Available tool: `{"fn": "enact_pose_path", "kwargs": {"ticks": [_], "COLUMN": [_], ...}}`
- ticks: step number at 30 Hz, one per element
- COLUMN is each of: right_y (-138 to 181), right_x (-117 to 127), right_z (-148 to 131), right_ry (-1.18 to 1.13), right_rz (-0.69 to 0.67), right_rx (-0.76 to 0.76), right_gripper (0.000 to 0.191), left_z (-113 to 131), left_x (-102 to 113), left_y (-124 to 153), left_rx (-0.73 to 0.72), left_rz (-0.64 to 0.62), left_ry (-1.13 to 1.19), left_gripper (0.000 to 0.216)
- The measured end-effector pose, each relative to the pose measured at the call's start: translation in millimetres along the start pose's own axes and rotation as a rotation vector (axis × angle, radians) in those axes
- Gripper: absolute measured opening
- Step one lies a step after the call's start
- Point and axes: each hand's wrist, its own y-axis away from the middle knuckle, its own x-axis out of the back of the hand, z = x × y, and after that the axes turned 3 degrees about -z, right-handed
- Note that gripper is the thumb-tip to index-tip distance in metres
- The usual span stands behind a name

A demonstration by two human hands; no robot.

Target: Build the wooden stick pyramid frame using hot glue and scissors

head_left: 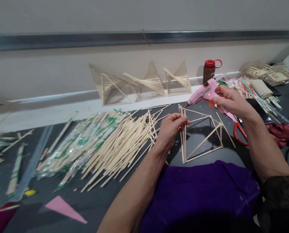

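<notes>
My right hand (231,98) grips a pink hot glue gun (199,94) with a small orange light lit on its side. The gun's nozzle points down and left, close to the top corner of an open frame of thin wooden sticks (202,142). At that same corner my left hand (175,126) pinches a wooden stick (185,136), held nearly upright along the frame's left side. Whether the nozzle touches the wood I cannot tell. A loose stick (225,129) lies just right of the frame.
Left of the frame lies a big pile of loose sticks (120,145), beside plastic-wrapped ones (79,139). Three stick structures (146,84) stand against the wall. A brown bottle (208,72) with a red lid is behind the glue gun. Red-handled scissors (239,134) lie by my right forearm.
</notes>
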Motion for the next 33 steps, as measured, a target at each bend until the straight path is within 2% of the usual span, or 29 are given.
{"fn": "enact_pose_path", "kwargs": {"ticks": [18, 33], "right_y": [1.9, 2.3], "right_x": [-1.5, -2.4], "right_z": [-0.1, -2.8], "right_ry": [0.060, 0.118], "right_rz": [0.000, 0.008], "right_rx": [0.021, 0.012], "right_gripper": [0.023, 0.016], "left_z": [-0.9, -0.1], "left_x": [0.0, -0.4], "left_y": [-0.5, 0.2], "left_rx": [-0.026, -0.033], "left_rz": [0.001, -0.008], "left_ry": [-0.017, -0.019], "left_gripper": [0.026, 0.025]}}
